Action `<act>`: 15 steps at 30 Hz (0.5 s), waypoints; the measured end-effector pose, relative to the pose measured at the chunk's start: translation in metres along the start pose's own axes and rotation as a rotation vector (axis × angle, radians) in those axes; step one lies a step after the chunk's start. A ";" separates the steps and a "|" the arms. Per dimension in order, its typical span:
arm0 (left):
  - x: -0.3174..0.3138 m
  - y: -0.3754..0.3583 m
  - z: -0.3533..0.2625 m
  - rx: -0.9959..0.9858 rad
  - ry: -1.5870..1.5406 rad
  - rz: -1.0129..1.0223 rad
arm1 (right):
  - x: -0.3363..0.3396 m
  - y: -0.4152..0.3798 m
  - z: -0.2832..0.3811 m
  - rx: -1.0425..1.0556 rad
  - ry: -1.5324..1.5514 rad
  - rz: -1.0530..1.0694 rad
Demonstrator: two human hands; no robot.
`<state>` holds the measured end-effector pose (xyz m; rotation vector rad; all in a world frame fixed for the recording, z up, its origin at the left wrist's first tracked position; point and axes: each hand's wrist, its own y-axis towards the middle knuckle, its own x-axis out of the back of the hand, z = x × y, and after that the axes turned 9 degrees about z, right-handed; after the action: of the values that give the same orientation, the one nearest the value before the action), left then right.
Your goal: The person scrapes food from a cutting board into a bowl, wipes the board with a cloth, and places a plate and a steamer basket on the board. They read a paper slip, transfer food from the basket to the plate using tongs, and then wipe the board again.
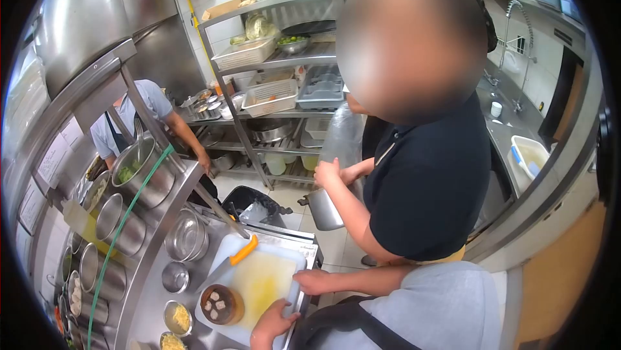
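My right hand [314, 282] rests at the right edge of the white cutting board [292, 264], fingers loosely extended and holding nothing. Lower down, my left hand [273, 325] lies over the board's near edge with its fingers apart. Yellow stains mark the board's surface. A knife [244, 250] with a yellow-orange handle lies across its far left corner, blade toward the left. On the board's left side stands a round brown container [222, 305] with several pale chunks in a dark content. Neither hand touches the knife or the container.
Metal bowls [186, 235] and a bowl of yellow shreds [178, 317] stand left of the board. Steel pots [121, 224] line the raised shelf. A person in black [427, 182] stands close by, holding a metal pot [326, 207] and clear plastic. Another person [145, 104] works behind.
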<state>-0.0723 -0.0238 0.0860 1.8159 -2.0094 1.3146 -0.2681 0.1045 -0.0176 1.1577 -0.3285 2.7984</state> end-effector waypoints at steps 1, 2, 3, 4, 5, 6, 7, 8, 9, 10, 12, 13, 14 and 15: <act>-0.001 0.001 0.002 -0.005 0.001 0.003 | -0.001 0.001 -0.001 0.001 0.014 0.002; -0.004 0.003 0.007 -0.017 0.015 -0.014 | -0.003 0.002 -0.001 -0.005 0.013 -0.002; -0.004 0.004 0.007 -0.031 0.031 -0.029 | -0.003 0.002 0.000 -0.014 0.009 0.005; -0.004 0.005 0.006 -0.040 0.037 -0.023 | -0.002 0.001 0.000 -0.023 0.006 0.009; -0.004 0.004 0.005 -0.021 0.038 -0.015 | -0.001 0.001 0.000 -0.032 0.008 -0.002; -0.003 0.004 0.003 -0.003 0.040 -0.006 | -0.001 0.000 0.001 -0.010 0.009 -0.001; -0.005 0.005 0.006 -0.011 0.048 0.003 | 0.000 -0.001 0.001 0.012 0.010 0.000; -0.009 0.006 0.011 -0.012 0.064 -0.023 | 0.000 -0.001 0.001 0.002 0.014 -0.010; -0.009 0.007 0.011 -0.014 0.079 -0.052 | 0.000 -0.001 0.001 0.017 0.018 -0.011; -0.010 0.008 0.010 -0.020 0.084 -0.045 | 0.001 -0.001 0.001 0.032 0.021 -0.011; -0.009 0.005 0.007 0.018 0.094 -0.054 | 0.000 -0.003 0.002 0.021 0.037 -0.021; -0.009 0.003 0.002 0.017 0.096 -0.053 | 0.001 -0.003 0.003 0.017 0.047 -0.025; -0.009 -0.001 -0.002 0.030 0.083 -0.050 | 0.001 -0.003 0.005 0.018 0.050 -0.026; -0.008 -0.002 -0.006 0.041 0.069 -0.048 | 0.000 -0.003 0.006 -0.010 0.048 -0.015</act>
<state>-0.0710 -0.0136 0.0852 1.7978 -1.9056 1.3948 -0.2639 0.1063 -0.0129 1.0848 -0.3283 2.8034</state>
